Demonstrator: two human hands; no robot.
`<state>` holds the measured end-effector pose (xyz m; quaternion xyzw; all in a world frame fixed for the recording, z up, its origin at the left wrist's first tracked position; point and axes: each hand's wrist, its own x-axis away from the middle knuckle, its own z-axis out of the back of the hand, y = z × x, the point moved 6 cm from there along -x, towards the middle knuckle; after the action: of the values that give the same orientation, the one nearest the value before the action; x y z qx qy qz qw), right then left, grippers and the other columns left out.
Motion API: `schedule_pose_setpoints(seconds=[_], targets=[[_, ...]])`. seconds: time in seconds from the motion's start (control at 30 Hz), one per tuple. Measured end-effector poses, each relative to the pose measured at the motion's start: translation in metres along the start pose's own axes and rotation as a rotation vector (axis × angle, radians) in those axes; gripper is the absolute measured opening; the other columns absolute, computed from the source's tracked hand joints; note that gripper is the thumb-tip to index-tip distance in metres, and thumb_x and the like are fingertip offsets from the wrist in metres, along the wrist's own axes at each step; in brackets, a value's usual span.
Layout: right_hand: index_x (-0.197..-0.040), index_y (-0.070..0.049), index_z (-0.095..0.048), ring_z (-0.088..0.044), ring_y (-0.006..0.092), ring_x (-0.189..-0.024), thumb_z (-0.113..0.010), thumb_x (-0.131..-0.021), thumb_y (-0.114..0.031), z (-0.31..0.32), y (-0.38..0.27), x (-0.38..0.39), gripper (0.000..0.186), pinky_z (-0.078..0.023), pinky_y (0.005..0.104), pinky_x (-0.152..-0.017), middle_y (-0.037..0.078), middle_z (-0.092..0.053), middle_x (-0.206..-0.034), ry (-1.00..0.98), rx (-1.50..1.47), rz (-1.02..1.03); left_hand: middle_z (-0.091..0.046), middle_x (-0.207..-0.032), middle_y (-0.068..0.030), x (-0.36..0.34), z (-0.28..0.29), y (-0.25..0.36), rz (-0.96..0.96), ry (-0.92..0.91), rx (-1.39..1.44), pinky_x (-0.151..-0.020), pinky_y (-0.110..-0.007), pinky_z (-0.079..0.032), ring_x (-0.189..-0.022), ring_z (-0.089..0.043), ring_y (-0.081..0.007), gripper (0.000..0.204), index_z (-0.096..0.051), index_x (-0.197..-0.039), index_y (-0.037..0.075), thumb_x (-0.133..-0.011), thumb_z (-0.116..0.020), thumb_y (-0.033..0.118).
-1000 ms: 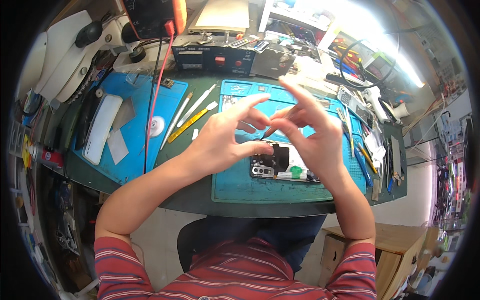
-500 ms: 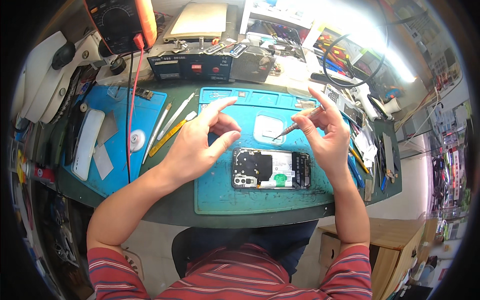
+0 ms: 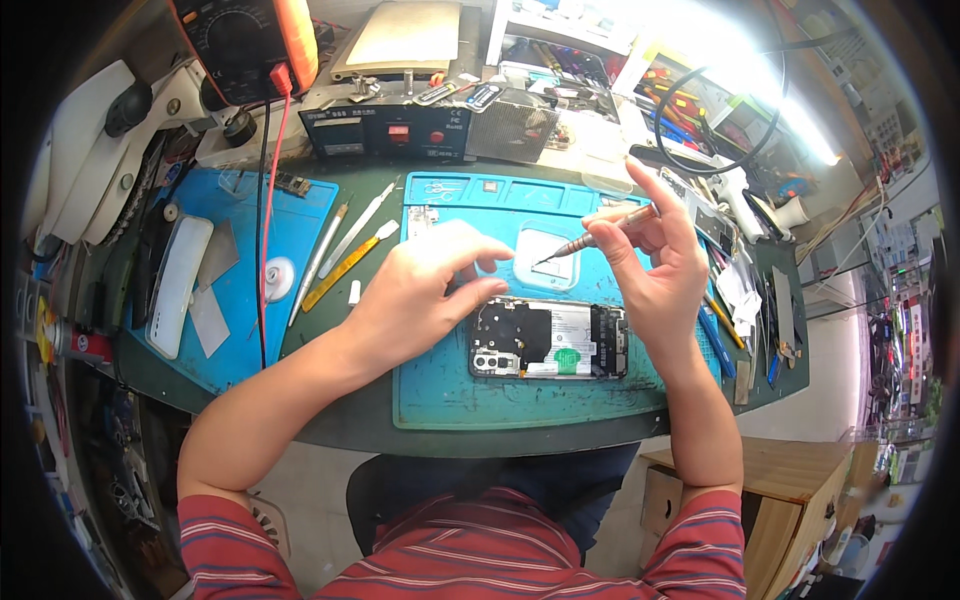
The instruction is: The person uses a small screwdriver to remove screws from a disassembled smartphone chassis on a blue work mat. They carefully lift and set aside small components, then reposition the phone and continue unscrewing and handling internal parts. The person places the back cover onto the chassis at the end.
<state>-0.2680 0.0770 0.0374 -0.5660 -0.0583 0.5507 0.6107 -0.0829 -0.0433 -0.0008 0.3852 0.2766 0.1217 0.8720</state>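
An opened smartphone (image 3: pixel 548 340) with black board plate, white battery and green sticker lies crosswise on the blue work mat (image 3: pixel 520 405). My left hand (image 3: pixel 420 295) hovers by the phone's upper left corner, fingers bent and apart, holding nothing. My right hand (image 3: pixel 660 270) grips a slim metal screwdriver (image 3: pixel 620 221) above the phone's right end, index finger raised near the handle's end. The screwdriver's dark tip points down-left over a small clear square dish (image 3: pixel 546 275) behind the phone; whether it touches anything there I cannot tell.
A second blue mat (image 3: pixel 250 200) on the left bears pale parts. An orange multimeter (image 3: pixel 240 45) with hanging leads and a dark bench unit (image 3: pixel 385 135) stand behind. Tweezers and a yellow tool (image 3: pixel 345 270) lie left; several tools (image 3: pixel 725 320) crowd the right. A wooden cabinet (image 3: pixel 760 475) stands below right.
My hands have separated from their close position over the phone, showing the phone and dish. Since half a second ago, my left hand has shifted right and the screwdriver has risen slightly.
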Motion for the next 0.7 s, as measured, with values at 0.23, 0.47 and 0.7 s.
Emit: schedule_pose_setpoints(seconds=[0.23,0.47,0.7], targets=[[-0.146,0.002,-0.06,-0.078,0.0146,-0.086,-0.078,-0.097,-0.006,-0.002,-0.002,-0.003,0.053,-0.06,0.028,-0.081,0.009,-0.079,-0.093,0.009,0.08,0.023,-0.069,-0.1,-0.0066,-0.02,-0.013,0.003,-0.138,0.056,-0.241,-0.073,-0.036,-0.056,-0.083,-0.071,-0.0235,0.027,-0.074,-0.113,0.01,-0.088,-0.084,0.017],[-0.144,0.001,-0.061,-0.077,0.0135,-0.084,-0.078,-0.096,-0.007,0.005,-0.004,-0.002,0.052,-0.06,0.0278,-0.081,0.009,-0.079,-0.093,0.049,0.096,0.054,-0.067,-0.092,-0.0064,-0.035,-0.026,0.01,-0.198,0.091,-0.327,-0.072,-0.039,-0.055,-0.083,-0.069,-0.0256,0.015,-0.075,-0.102,0.01,-0.09,-0.081,0.016],[-0.143,0.0,-0.062,-0.077,0.0133,-0.084,-0.079,-0.096,-0.01,0.015,-0.002,-0.002,0.05,-0.06,0.0278,-0.08,0.008,-0.08,-0.092,0.116,0.081,0.037,-0.068,-0.086,-0.008,-0.039,-0.022,0.006,-0.16,0.062,-0.221,-0.071,-0.037,-0.053,-0.078,-0.067,-0.0261,0.009,-0.078,-0.099,0.007,-0.091,-0.079,0.013]])
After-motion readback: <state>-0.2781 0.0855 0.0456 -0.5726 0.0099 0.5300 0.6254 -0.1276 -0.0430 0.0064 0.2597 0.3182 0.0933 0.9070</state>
